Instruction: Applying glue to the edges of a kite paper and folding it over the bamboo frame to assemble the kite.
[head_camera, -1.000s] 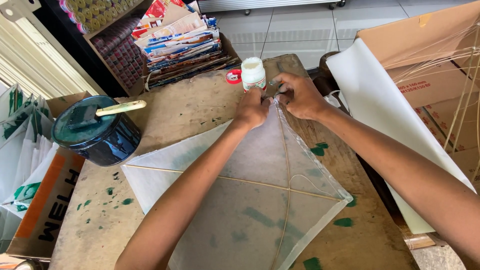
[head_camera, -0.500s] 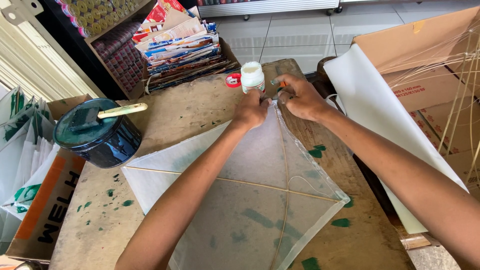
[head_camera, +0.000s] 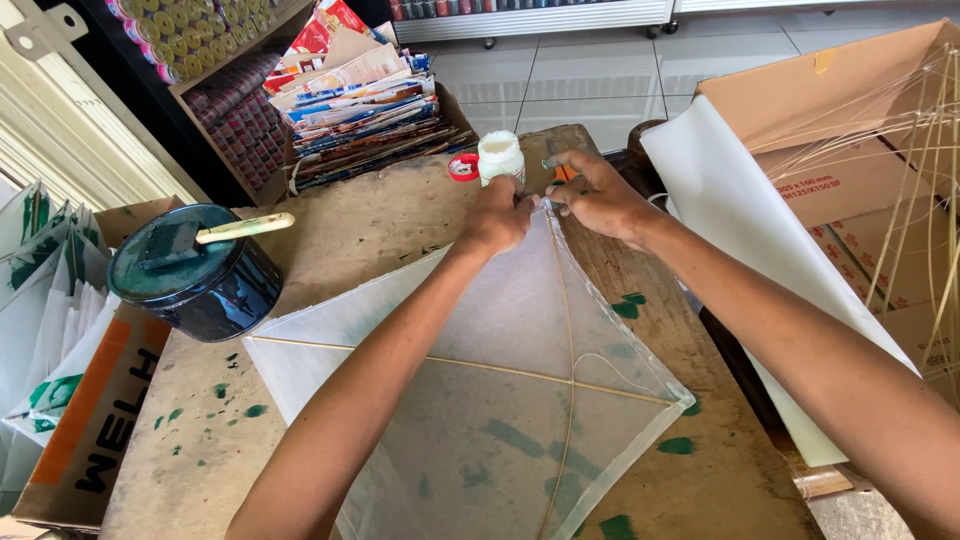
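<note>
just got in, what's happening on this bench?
A person is working on a translucent white paper kite lying flat on a worn wooden table. Both hands meet at its far corner: the left hand and right hand pinch the paper edge where the thin centre stick ends. A small white glue bottle stands just beyond the hands, its red cap beside it. A dark teal paint pot with a brush sits to the left.
</note>
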